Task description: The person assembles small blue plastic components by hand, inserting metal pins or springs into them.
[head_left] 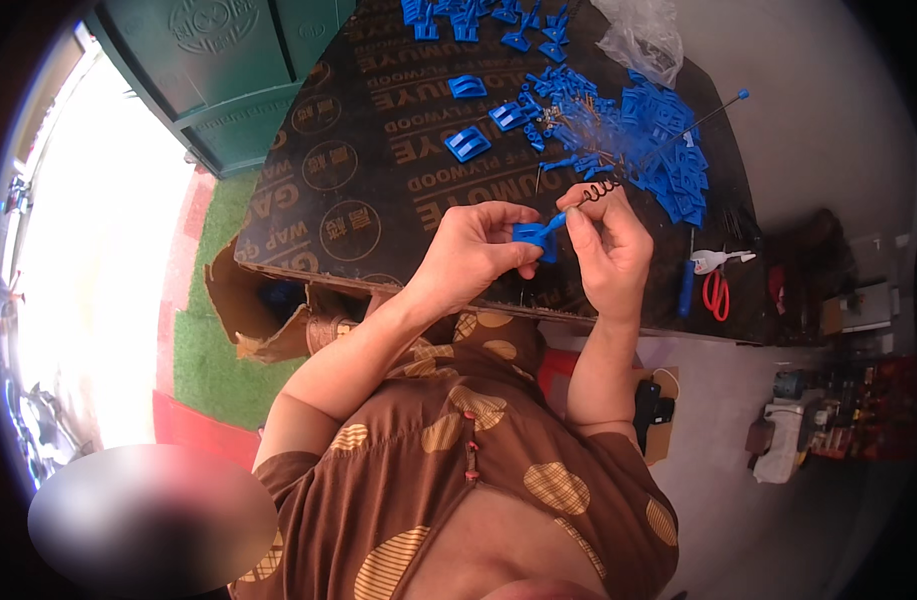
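Observation:
My left hand [468, 250] pinches a small blue plastic part [529, 236] above the near edge of the table. Close beside it, my right hand [614, 255] is closed, thumb against fingers, on a narrow blue plastic piece [555, 222] that meets the part in my left hand. Whether the two are joined I cannot tell. A dark coiled wire [600, 191] rises from my right fingertips. Beyond it, in line, a thin straight rod with a blue tip [743, 95] slants up to the right; the link between them is not clear.
On the dark plywood table [378, 150] lie a heap of blue plastic parts [663, 130], single blue parts [467, 144], a clear plastic bag [643, 40], red-handled scissors [715, 295] and a blue stick-like tool [686, 290]. A cardboard box [243, 300] stands below the left edge.

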`<state>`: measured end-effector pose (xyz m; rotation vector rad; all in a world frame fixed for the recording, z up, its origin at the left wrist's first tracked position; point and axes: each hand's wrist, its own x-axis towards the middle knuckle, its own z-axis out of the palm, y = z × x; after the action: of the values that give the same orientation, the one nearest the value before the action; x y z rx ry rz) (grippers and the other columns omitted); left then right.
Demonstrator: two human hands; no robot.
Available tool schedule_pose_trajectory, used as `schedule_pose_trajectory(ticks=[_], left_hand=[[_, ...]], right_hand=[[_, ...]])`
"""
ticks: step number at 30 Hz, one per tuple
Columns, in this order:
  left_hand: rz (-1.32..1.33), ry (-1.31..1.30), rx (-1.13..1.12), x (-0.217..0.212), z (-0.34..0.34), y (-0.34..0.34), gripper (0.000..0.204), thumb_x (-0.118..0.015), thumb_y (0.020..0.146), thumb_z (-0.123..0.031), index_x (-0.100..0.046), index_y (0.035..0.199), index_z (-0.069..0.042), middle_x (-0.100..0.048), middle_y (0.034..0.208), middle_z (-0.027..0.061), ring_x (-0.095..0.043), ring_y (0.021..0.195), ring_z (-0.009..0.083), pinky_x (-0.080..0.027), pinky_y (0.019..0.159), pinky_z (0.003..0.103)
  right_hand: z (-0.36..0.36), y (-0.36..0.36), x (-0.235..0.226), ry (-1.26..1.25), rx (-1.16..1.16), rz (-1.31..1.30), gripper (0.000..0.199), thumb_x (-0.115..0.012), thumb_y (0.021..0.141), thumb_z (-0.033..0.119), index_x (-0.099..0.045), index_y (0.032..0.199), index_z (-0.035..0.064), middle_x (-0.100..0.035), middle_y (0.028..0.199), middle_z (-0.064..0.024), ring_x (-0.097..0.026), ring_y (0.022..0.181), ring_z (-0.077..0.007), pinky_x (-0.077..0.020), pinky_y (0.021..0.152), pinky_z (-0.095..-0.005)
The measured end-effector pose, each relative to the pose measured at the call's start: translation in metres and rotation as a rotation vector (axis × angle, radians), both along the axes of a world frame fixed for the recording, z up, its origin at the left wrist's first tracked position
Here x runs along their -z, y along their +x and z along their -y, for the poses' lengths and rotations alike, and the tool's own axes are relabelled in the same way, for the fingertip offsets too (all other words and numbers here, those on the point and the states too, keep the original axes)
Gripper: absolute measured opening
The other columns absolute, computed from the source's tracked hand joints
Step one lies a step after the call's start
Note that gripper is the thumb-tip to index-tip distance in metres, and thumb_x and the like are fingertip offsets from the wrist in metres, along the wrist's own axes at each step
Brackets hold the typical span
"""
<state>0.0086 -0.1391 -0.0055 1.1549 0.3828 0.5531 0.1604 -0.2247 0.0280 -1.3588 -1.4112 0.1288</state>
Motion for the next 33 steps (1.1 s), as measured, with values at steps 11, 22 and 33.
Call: schedule_pose_trajectory(ticks=[11,22,33], left_hand=[[-0.007,-0.023,0.007,-0.006,0.002,-0.001,0.028,-0.07,0.082,-0.002,-0.062,0.105,0.011,-0.068,0.08,0.0078,-0.061,0.064,0.0079,-0.051,0.059,0.021],[-0.019,-0.004,-0.005,-0.006,0.003,-0.001,0.03,-0.075,0.08,-0.007,-0.063,0.103,0.009,-0.066,0.075,0.0045,-0.059,0.062,0.0057,-0.049,0.056,0.019],[-0.044,0.298,-0.245,0.011,0.015,0.004,0.04,-0.083,0.072,-0.009,-0.062,0.105,0.002,-0.058,0.071,-0.0024,-0.048,0.061,0.0018,-0.044,0.056,0.02]], right_hand=[[-0.001,0.006,0.003,0.035,-0.051,-0.011,0.004,-0.06,0.086,0.001,-0.059,0.083,-0.0018,-0.062,0.085,-0.0083,-0.051,0.074,-0.0155,-0.0422,0.067,-0.0278],[0.0,0.011,0.004,0.01,-0.068,-0.09,0.006,-0.058,0.088,0.001,-0.059,0.083,-0.0026,-0.062,0.089,-0.0079,-0.05,0.075,-0.0125,-0.0411,0.067,-0.0259],[0.003,0.01,0.005,-0.004,-0.057,-0.126,0.008,-0.057,0.089,0.002,-0.063,0.09,-0.0036,-0.063,0.093,-0.0072,-0.052,0.078,-0.0111,-0.0416,0.069,-0.0247]])
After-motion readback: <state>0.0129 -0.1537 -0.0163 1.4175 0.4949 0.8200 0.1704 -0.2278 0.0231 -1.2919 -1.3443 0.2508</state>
